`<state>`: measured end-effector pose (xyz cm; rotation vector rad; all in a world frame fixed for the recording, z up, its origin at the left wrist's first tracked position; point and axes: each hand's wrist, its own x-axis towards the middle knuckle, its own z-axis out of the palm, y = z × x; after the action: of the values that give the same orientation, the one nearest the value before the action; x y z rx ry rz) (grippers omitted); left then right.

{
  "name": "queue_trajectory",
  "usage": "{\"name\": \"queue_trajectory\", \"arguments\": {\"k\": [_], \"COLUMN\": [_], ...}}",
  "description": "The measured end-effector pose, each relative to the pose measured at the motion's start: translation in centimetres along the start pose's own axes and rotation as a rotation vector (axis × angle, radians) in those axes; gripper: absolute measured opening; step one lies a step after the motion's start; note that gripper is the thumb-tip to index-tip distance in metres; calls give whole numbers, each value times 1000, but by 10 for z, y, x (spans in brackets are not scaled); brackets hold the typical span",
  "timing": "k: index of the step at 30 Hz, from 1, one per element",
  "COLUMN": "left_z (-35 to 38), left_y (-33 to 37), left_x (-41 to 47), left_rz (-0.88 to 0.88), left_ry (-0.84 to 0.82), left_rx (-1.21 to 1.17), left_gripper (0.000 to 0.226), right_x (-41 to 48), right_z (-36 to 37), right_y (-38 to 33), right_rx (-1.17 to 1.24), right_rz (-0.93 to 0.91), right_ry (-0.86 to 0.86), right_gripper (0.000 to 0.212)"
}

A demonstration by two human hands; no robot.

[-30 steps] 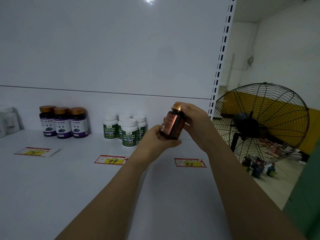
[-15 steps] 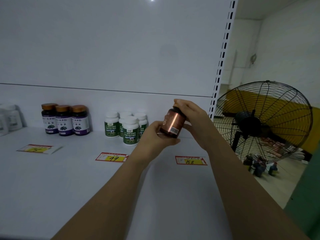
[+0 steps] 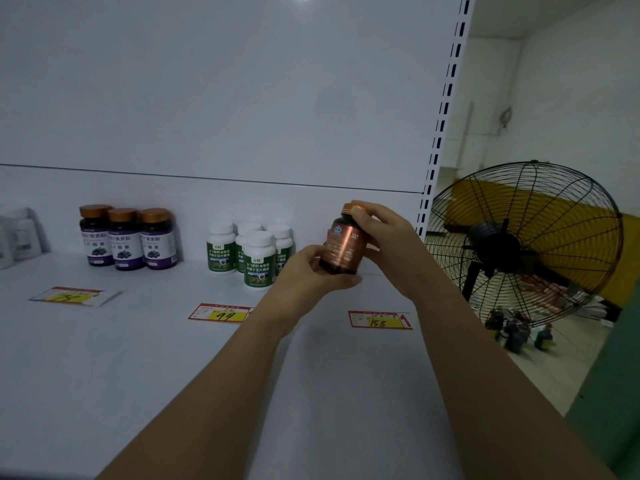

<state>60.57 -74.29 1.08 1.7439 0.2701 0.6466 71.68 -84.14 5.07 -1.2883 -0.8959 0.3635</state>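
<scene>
A copper-brown bottle (image 3: pixel 343 247) with a gold cap is held upright in the air above the white shelf (image 3: pixel 173 358). My left hand (image 3: pixel 308 271) grips its lower part from the left and beneath. My right hand (image 3: pixel 388 244) holds its upper part, with fingers curled over the cap. A price tag reading 158 (image 3: pixel 379 319) lies on the shelf just below and to the right of the bottle.
Three dark purple-labelled bottles (image 3: pixel 126 239) and several white green-labelled bottles (image 3: pixel 251 254) stand at the shelf's back. Price tags (image 3: pixel 221 313) lie in front of them. A slotted upright (image 3: pixel 441 133) ends the shelf; a large black fan (image 3: pixel 519 244) stands beyond, small bottles (image 3: pixel 512 332) on the floor.
The bottle has been turned in my hands: the barcode side seen half a second ago has given way to the front label with its logo. Hands stay in place.
</scene>
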Motion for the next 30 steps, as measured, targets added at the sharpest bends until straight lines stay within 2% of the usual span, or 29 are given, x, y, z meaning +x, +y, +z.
{"name": "queue_trajectory", "arguments": {"k": [2, 7, 10, 15, 18, 22, 26, 28, 30], "left_z": [0, -1, -4, -11, -13, -14, -13, -11, -8], "left_y": [-2, -3, -1, 3, 2, 2, 6, 10, 15], "left_x": [1, 2, 2, 2, 1, 1, -1, -4, -6], "left_rz": [-6, -19, 73, 205, 279, 284, 225, 122, 9], "left_ry": [2, -63, 49, 213, 271, 302, 191, 38, -137], "left_rx": [4, -122, -56, -182, -177, -145, -92, -83, -171], "left_gripper": [55, 39, 42, 58, 58, 57, 51, 43, 37], "right_x": [1, 1, -1, -11, -16, -17, -17, -16, -14], "right_z": [-2, -1, 3, 12, 19, 20, 16, 11, 7], "right_y": [1, 1, -4, -16, -16, -14, -16, -17, -15], "right_rx": [17, -3, 16, -143, -210, -229, -181, -87, -36], "right_rz": [9, 7, -55, -214, -252, -270, -267, -220, -148], "right_ry": [10, 9, -76, -247, -311, -337, -248, -136, -9], "right_gripper": [34, 36, 39, 50, 53, 54, 48, 41, 29]}}
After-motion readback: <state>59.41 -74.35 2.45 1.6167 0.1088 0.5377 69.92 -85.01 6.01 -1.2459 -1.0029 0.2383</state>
